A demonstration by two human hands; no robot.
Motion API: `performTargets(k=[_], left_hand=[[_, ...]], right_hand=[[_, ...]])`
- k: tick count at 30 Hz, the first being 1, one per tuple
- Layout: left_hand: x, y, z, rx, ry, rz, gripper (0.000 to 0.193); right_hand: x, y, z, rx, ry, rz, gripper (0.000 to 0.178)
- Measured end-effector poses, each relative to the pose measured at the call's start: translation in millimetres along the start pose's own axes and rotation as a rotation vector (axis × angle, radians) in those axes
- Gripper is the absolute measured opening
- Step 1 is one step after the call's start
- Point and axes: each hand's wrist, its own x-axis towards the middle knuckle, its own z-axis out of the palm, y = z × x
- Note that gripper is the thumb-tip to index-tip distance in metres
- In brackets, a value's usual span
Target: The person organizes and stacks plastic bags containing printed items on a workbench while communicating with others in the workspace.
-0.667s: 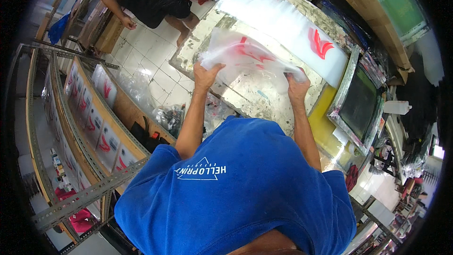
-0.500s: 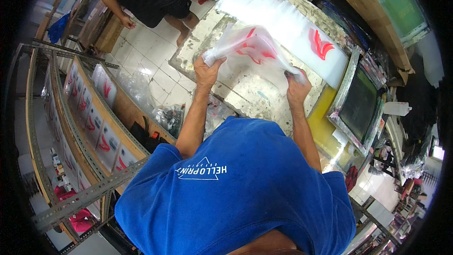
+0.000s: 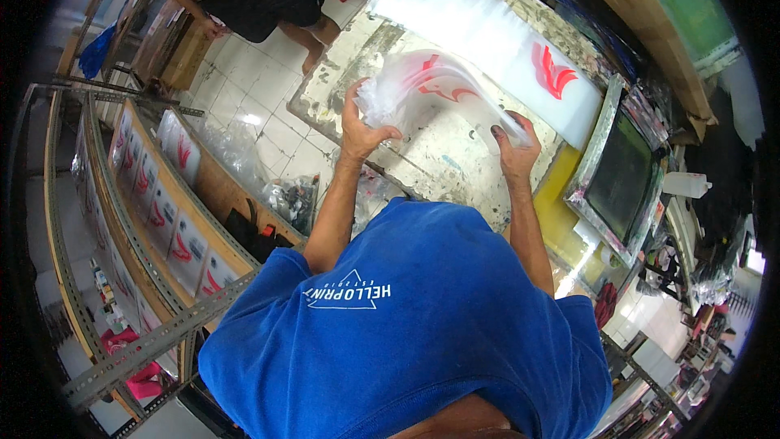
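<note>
A bundle of thin, translucent plastic bags [image 3: 418,81] with red printed shapes arches between my hands above the worn, stained table. My right hand [image 3: 518,150] pinches the bundle's right end, thumb on the near side. At the other end, my left hand [image 3: 361,126] is open, its thumb stretched away from its fingers, and the fanned, crumpled bag edges rest against its palm. Beyond the bundle, a long overlapping row of similar white bags [image 3: 528,57] lies on the table [image 3: 443,150]; a red wing-like print shows on the nearest one.
A framed printing screen [image 3: 613,179] leans at the table's right, beside a yellow sheet [image 3: 561,199]. Metal racks with printed sheets on boards [image 3: 175,211] stand close on my left. Another person [image 3: 260,0] stands at the far left. A white plastic bottle [image 3: 686,185] is at the right.
My left hand has loosened from a closed grip to spread fingers, and the bag ends have fanned out. The bundle now curves in a rounder arch. The other person has shifted slightly.
</note>
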Motion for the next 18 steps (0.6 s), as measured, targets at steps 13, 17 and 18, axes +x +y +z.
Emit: performTargets(k=[13, 17, 18], left_hand=[[25, 73, 7, 0.545, 0.168, 0.529, 0.045], [29, 75, 13, 0.591, 0.301, 0.488, 0.014], [26, 76, 9, 0.633, 0.312, 0.491, 0.012]], right_hand=[[0, 4, 1, 0.017, 0.019, 0.076, 0.027], [-1, 7, 1, 0.080, 0.022, 0.099, 0.025], [-1, 8, 0, 0.094, 0.022, 0.111, 0.025]])
